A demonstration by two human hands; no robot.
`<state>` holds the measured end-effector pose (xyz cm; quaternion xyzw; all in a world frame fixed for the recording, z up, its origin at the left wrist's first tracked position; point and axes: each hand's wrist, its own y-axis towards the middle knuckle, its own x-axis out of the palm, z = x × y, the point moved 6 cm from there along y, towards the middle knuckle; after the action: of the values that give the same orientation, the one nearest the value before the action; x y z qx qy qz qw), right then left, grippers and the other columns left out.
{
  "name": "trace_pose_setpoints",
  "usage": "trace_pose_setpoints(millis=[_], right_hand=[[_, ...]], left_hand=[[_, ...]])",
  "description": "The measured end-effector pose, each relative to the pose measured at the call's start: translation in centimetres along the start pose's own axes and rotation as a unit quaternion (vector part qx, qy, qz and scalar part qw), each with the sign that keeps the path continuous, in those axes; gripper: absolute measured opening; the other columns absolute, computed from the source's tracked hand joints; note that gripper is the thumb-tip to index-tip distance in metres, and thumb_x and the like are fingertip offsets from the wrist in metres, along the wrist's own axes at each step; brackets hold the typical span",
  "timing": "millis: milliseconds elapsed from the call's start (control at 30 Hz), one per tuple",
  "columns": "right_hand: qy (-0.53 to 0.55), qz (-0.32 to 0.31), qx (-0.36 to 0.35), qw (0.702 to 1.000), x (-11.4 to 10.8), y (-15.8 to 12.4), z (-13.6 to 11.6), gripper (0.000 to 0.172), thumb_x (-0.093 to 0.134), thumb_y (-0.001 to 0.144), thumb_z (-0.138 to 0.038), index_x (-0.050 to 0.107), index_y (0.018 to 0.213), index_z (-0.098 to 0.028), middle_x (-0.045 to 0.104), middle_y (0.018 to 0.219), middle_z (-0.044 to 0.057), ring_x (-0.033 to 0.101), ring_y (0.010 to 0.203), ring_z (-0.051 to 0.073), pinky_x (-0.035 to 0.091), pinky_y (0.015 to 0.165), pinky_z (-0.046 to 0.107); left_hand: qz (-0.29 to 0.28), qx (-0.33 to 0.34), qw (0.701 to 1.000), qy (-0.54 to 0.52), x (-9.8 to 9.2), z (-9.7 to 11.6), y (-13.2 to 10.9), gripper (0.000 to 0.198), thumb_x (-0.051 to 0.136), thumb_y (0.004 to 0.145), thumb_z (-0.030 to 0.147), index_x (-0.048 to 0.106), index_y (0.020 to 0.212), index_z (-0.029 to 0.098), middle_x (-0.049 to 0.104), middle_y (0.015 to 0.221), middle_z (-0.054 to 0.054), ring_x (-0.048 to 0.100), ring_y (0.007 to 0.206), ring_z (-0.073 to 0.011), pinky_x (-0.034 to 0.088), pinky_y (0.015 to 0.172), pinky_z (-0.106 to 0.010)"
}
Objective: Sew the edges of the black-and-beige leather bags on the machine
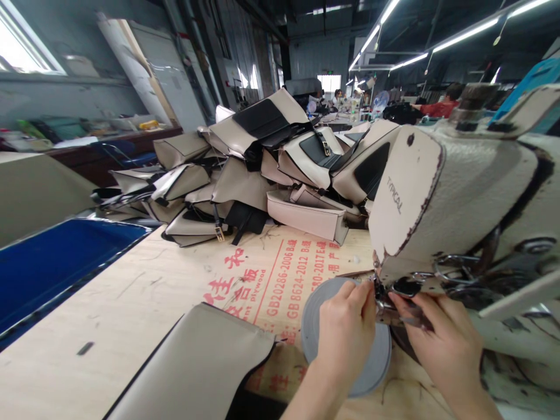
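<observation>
My left hand [347,332] is closed in a pinch beside the needle area of a white sewing machine [472,192] marked TYPICAL. What its fingertips hold is too small to make out. On the other side of the needle area, my right hand [450,344] has its thumb and fingers closed together by dark metal parts; its fingers hide whatever is between them. Under my left hand lies a flat round grey disc [319,315], like a coiled roll. A beige bag piece [196,361] with black edging lies nearer me, to the left.
Beige and black bags with buckled straps [262,175] are heaped at the back of the plywood table [166,291], which bears red printing. A blue-lined bin [65,256] stands along its left edge. Farther off are people [441,108] and workbenches under strip lights.
</observation>
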<state>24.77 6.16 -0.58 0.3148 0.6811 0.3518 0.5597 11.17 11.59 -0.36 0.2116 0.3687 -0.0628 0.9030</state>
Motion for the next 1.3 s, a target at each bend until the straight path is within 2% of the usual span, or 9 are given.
trace_pose_setpoints(millis=[133,233,333,567,833,1067,1133,1200,1300], right_hand=[[-0.074,-0.029,-0.016,0.997,0.5,1.0,-0.7,0.032,0.055,0.08,-0.045,0.064,0.067,-0.017,0.059,0.058,0.006,0.05,0.057,0.02,0.034,0.052,0.028],[-0.093,-0.044,-0.024,0.994,0.8,1.4,-0.8,0.037,0.052,0.081,-0.047,0.062,0.059,-0.018,0.054,0.051,0.005,0.046,0.05,0.018,0.028,0.048,0.027],[-0.086,-0.07,-0.036,0.993,1.1,1.5,-0.6,0.034,0.052,0.079,-0.044,0.061,0.058,-0.019,0.053,0.051,0.004,0.044,0.047,0.015,0.026,0.047,0.025],[-0.063,-0.098,-0.008,0.993,1.1,2.0,-0.9,0.028,0.052,0.078,-0.034,0.061,0.057,-0.018,0.054,0.052,0.005,0.05,0.052,0.015,0.028,0.048,0.023],[-0.062,-0.11,0.018,0.992,1.1,2.3,-1.1,0.029,0.052,0.077,-0.035,0.059,0.055,-0.018,0.056,0.053,0.006,0.051,0.05,0.014,0.027,0.046,0.023],[-0.05,-0.132,0.01,0.99,1.8,2.2,-1.3,0.021,0.048,0.078,-0.028,0.063,0.067,-0.018,0.057,0.055,0.005,0.051,0.051,0.014,0.029,0.045,0.022],[-0.04,-0.138,0.022,0.989,2.0,1.9,-0.9,0.021,0.047,0.079,-0.027,0.063,0.068,-0.018,0.056,0.055,0.005,0.051,0.05,0.015,0.031,0.045,0.022],[-0.017,-0.129,0.045,0.99,1.6,1.3,-0.3,0.021,0.045,0.08,-0.028,0.062,0.071,-0.017,0.057,0.061,0.006,0.052,0.052,0.015,0.034,0.047,0.023],[0.099,-0.116,0.082,0.985,0.2,0.0,0.6,0.018,0.047,0.082,-0.03,0.06,0.08,-0.017,0.059,0.075,0.006,0.055,0.062,0.015,0.041,0.054,0.023]], left_hand=[[-0.004,0.004,1.0,-0.001,0.0,0.0,0.0,0.022,0.039,0.088,0.021,0.061,0.083,0.019,0.05,0.066,0.001,0.046,0.055,-0.0079,0.032,0.052,-0.018],[-0.002,0.007,1.0,0.009,-0.2,0.2,0.1,0.022,0.04,0.087,0.022,0.061,0.082,0.019,0.05,0.065,0.002,0.047,0.055,-0.0082,0.032,0.052,-0.018],[-0.004,0.011,1.0,0.022,-0.3,0.5,0.2,0.023,0.039,0.087,0.021,0.061,0.079,0.018,0.049,0.063,0.002,0.046,0.054,-0.0083,0.032,0.051,-0.019],[0.001,0.021,0.998,0.061,-0.4,0.4,0.2,0.022,0.039,0.087,0.022,0.06,0.082,0.019,0.051,0.065,0.001,0.046,0.053,-0.0086,0.03,0.049,-0.02],[0.002,0.027,0.996,0.08,-0.5,0.2,0.4,0.023,0.04,0.087,0.021,0.062,0.081,0.02,0.052,0.065,0.001,0.049,0.054,-0.0091,0.031,0.05,-0.019],[0.004,0.037,0.995,0.093,-0.6,0.6,0.6,0.024,0.04,0.087,0.02,0.063,0.08,0.02,0.054,0.062,0.001,0.053,0.054,-0.0097,0.035,0.048,-0.018],[0.008,0.035,0.996,0.083,-0.8,0.6,0.6,0.021,0.041,0.086,0.019,0.062,0.088,0.022,0.057,0.07,0.001,0.056,0.058,-0.0102,0.039,0.051,-0.019],[0.023,0.038,0.997,0.062,-1.3,0.5,0.3,0.022,0.044,0.085,0.019,0.059,0.1,0.023,0.059,0.087,-0.002,0.058,0.066,-0.0102,0.044,0.056,-0.019],[0.07,0.056,0.995,0.042,-2.7,0.4,-1.0,0.026,0.044,0.084,0.018,0.055,0.108,0.023,0.055,0.11,-0.006,0.06,0.079,-0.0108,0.047,0.065,-0.02]])
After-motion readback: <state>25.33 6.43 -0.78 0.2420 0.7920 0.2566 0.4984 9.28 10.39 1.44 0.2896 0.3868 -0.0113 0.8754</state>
